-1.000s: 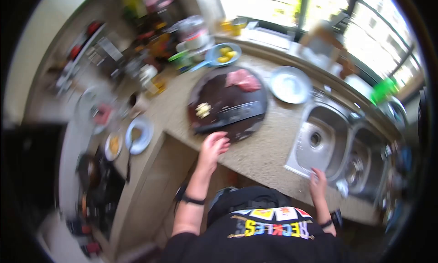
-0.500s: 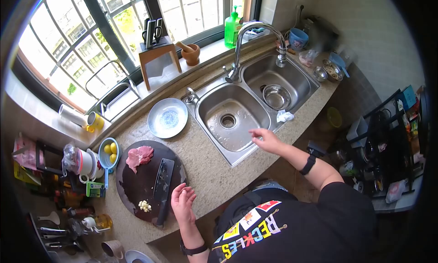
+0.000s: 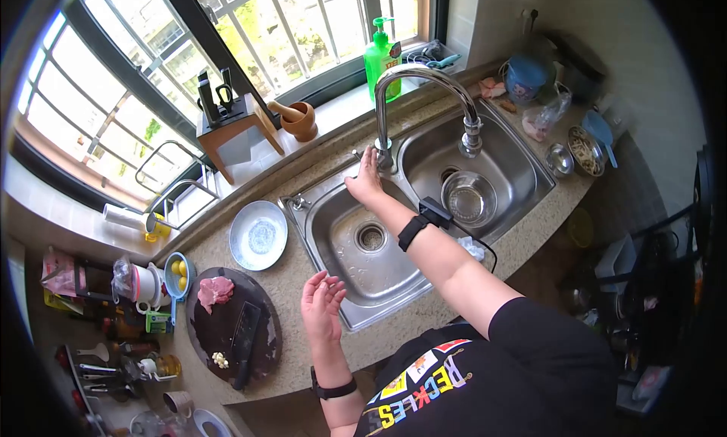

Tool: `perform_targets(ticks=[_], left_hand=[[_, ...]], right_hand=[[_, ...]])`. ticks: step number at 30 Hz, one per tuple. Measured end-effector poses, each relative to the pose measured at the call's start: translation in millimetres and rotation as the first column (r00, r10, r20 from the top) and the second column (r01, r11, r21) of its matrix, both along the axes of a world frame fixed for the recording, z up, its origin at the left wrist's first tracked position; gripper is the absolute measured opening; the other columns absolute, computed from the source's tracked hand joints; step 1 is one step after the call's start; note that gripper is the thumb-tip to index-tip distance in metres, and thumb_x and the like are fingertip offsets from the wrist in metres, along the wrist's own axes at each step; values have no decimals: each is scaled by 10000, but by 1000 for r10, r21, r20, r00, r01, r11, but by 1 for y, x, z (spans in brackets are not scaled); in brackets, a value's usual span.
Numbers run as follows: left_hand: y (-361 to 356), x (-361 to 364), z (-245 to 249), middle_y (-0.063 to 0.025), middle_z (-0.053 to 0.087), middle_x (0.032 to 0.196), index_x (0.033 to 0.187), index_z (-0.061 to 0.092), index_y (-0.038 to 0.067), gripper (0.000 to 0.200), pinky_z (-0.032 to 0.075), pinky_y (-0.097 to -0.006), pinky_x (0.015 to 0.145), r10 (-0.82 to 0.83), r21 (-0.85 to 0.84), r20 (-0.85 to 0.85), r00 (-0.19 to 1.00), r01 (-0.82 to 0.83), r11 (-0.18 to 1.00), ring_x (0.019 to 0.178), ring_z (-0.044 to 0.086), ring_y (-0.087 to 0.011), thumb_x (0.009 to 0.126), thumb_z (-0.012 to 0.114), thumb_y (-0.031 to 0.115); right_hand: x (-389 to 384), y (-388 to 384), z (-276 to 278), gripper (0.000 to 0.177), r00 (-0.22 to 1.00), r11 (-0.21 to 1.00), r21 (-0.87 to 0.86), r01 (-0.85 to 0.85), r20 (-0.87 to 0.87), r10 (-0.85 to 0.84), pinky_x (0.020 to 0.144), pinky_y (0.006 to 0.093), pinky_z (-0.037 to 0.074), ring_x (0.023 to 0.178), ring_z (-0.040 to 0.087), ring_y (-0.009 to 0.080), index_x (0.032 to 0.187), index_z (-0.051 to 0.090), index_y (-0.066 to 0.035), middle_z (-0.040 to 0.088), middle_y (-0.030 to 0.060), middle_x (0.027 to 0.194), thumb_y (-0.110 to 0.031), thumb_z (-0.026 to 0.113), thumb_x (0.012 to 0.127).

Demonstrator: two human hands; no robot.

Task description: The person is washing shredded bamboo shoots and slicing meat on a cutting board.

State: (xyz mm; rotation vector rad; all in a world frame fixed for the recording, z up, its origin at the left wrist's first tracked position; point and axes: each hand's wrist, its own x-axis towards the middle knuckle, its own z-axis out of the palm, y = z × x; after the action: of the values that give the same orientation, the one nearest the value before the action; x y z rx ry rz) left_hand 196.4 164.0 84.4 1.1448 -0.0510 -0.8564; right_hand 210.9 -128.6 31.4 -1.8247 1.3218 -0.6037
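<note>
My right hand (image 3: 366,182) reaches over the left basin to the base of the chrome faucet (image 3: 382,119), fingers stretched out and right at its lever. Nothing is gripped in it. My left hand (image 3: 323,308) hovers by the front edge of the double sink (image 3: 356,319), its fingers loosely bent, apart and holding nothing. Left of it lies a round dark cutting board (image 3: 265,342) with a piece of raw meat (image 3: 216,293), a cleaver (image 3: 244,338) and a small pile of chopped garlic (image 3: 220,360). A metal bowl (image 3: 469,198) sits in the right basin.
A white-blue plate (image 3: 259,235) stands between board and sink. On the sill are a knife block (image 3: 227,123), a mortar and pestle (image 3: 301,123) and a green pump bottle (image 3: 379,62). A blue strainer (image 3: 179,276) holds yellow round items. Bowls (image 3: 583,151) stand at the right end.
My right hand has moved forward from the basin's front edge to the faucet base. My left hand has shifted from beside the board to the sink's front edge. The view has turned toward the sink.
</note>
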Motion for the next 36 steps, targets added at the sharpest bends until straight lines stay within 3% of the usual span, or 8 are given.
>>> perform_targets(ticks=[11, 13, 18, 20, 23, 30, 34, 36], left_hand=[[-36, -37, 5, -116, 631, 1011, 1169, 526, 21, 248, 551, -336, 770, -102, 88, -44, 994, 106, 991, 893, 640, -226, 943, 492, 118], [-46, -36, 7, -117, 630, 1011, 1170, 525, 21, 249, 550, -338, 773, -153, 67, -46, 987, 155, 986, 898, 639, -227, 943, 492, 120], [-75, -33, -2, -122, 628, 1010, 1182, 519, 21, 260, 550, -343, 777, -272, 26, -102, 957, 276, 961, 906, 639, -234, 941, 480, 112], [-93, -34, -14, -134, 629, 1025, 1190, 516, 14, 270, 552, -346, 794, -296, 6, -126, 947, 300, 954, 921, 641, -242, 938, 475, 100], [-126, -46, -29, -181, 626, 1092, 1238, 498, -26, 322, 545, -342, 858, -286, -42, -215, 934, 284, 958, 986, 633, -265, 932, 481, 72], [-251, -121, -79, -243, 501, 1307, 1328, 441, 5, 411, 438, -452, 1030, -313, -143, -465, 828, 279, 950, 1205, 513, -357, 951, 518, 147], [-334, -160, -123, -239, 473, 1321, 1294, 458, 20, 367, 406, -473, 1046, -295, -250, -455, 840, 197, 948, 1217, 485, -382, 979, 465, 209], [-369, -158, -165, -223, 444, 1367, 1352, 382, 72, 531, 351, -503, 1078, -357, -443, -664, 657, 40, 896, 1248, 443, -407, 964, 424, 431]], right_hand=[[-23, -15, -48, 830, 928, 919, -123, -373, -45, 371, 1016, 413, 412, 1292, 426, 303, 1484, 180, -77, 282, 157, 1477, -154, 612, 779], [-64, -8, -5, 853, 895, 670, 632, -390, 431, 115, 998, 437, 420, 1196, 490, 288, 1493, 151, -67, 297, 167, 1487, -227, 664, 831], [-175, -61, -45, 309, 396, 396, 817, -419, 557, -730, 968, 453, 459, 1105, 554, 328, 1152, 514, 5, 573, 206, 1143, -231, 539, 954], [-211, -91, -55, 296, 298, 464, 756, -463, 625, -721, 985, 449, 460, 1113, 559, 336, 1162, 512, 2, 569, 210, 1161, -210, 523, 957], [-241, -111, -38, 241, 182, 671, 612, -419, 781, -598, 968, 422, 493, 1095, 582, 310, 1146, 539, 12, 600, 188, 1129, -134, 482, 963], [-246, -106, -27, 289, 181, 557, 582, -592, 770, -611, 930, 369, 523, 1049, 624, 264, 1200, 538, 24, 626, 162, 1144, -111, 496, 948], [-267, -84, 13, 281, 757, 712, 593, -376, 640, -133, 1025, 345, 408, 1172, 552, 236, 1195, 602, -9, 597, 156, 1229, -107, 501, 951], [-272, -81, -27, 285, 692, 884, 8, -467, 626, 360, 1053, 369, 349, 1186, 529, 279, 1128, 658, -24, 610, 151, 1217, -219, 536, 961]])
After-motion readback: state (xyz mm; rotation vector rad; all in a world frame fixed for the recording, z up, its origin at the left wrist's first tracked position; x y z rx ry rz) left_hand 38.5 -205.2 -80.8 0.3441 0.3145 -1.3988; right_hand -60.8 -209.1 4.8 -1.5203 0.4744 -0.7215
